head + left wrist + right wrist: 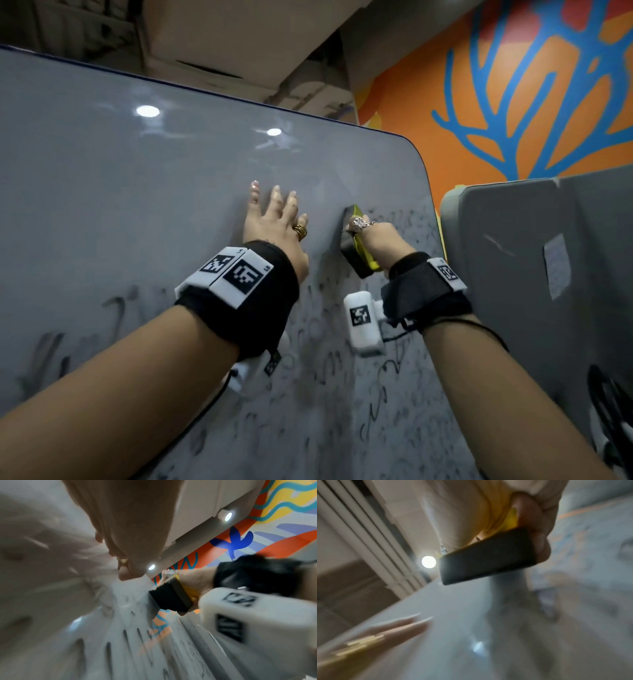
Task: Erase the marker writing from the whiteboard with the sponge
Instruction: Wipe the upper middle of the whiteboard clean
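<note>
The whiteboard [137, 178] fills the head view, its upper part wiped grey. Black marker writing [383, 373] covers its lower half and a patch at the right edge. My right hand [371, 233] grips a sponge [356, 250] with a yellow back and a black pad, the pad pressed against the board. The sponge [171, 597] also shows in the left wrist view and the sponge [488, 559] in the right wrist view. My left hand [274, 216] lies flat on the board left of the sponge, fingers spread and straight.
A second grey board [548, 274] with a taped paper note stands close on the right. Behind it is an orange wall [513, 102] painted with blue branches. Black cables [609, 411] hang at the lower right.
</note>
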Tool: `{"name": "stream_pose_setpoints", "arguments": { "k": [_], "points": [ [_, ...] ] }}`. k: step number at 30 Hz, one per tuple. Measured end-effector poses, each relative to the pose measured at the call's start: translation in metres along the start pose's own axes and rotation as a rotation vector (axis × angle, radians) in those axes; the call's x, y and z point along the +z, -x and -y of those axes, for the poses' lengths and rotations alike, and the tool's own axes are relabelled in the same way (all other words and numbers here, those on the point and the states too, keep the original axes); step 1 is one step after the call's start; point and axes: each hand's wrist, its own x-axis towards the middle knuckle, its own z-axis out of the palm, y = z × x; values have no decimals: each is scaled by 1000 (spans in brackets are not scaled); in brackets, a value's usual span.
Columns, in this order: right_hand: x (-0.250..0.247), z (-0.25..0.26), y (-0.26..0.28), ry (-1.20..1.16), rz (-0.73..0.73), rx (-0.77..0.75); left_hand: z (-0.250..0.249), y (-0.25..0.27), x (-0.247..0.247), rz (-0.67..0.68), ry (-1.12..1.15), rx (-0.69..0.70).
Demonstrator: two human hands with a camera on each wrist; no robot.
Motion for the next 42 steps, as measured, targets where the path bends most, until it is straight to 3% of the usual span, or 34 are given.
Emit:
{"name": "stream_pose_setpoints", "arguments": {
  "k": [4,11,18,22,26,29,42],
  "points": [
    [-24,-6,-19,66,-49,86,-9,-2,-1,11,-30,-41],
    [3,-32,-9,73,59,-31,-31,-12,-15,1,37,-153],
    [-31,-45,-60,117,-18,1,-35,-18,-15,41,14,-200],
    [-40,-47,-56,178,15,-5,-38,-28,-25,8,51,-245],
    [-38,-49,-43,251,85,-83,-32,-61,-51,-84,73,-283],
    [-36,-50,-38,264,112,-131,-13,-96,-68,-78,20,-302],
    [-38,-39,-38,246,63,-39,-20,-194,-71,-218,299,-242]
  ]
}}
